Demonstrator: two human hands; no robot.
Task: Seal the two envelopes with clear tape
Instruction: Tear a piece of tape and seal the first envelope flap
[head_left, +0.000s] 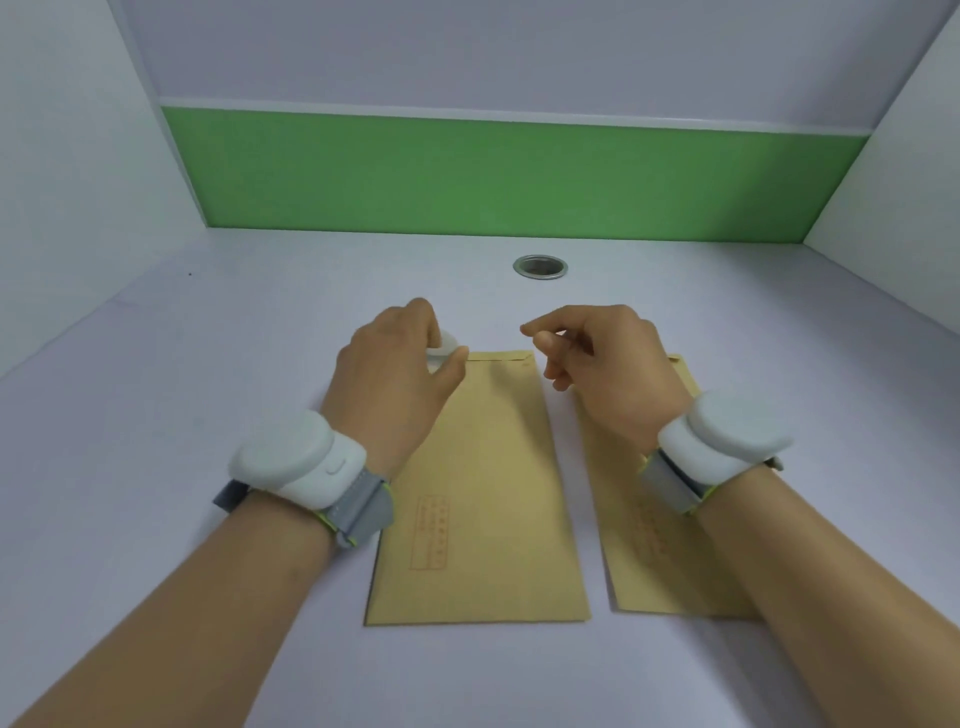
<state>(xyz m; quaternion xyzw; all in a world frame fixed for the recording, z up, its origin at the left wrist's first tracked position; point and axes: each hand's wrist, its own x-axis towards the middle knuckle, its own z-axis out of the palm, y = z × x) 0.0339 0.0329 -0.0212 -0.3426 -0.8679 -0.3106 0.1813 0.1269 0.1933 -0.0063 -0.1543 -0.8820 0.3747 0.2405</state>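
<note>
Left grip (395, 358) clamps one tape roll (442, 347); right grip (597, 358) pinched together; two envelopes (483, 488).

Pale lilac-white smooth worktop (208, 364) fills lower 2/3 of frame, boxed by white side panels w/ a green back panel at top. Round metal-rimmed cable hole (540, 267) set in it, upper centre. Two tan kraft paper envelopes lie flat, side by side, not touching: left envelope (483, 499) at frame centre, right envelope (654, 561) centre-right, both w/ faint red printed boxes.
</note>
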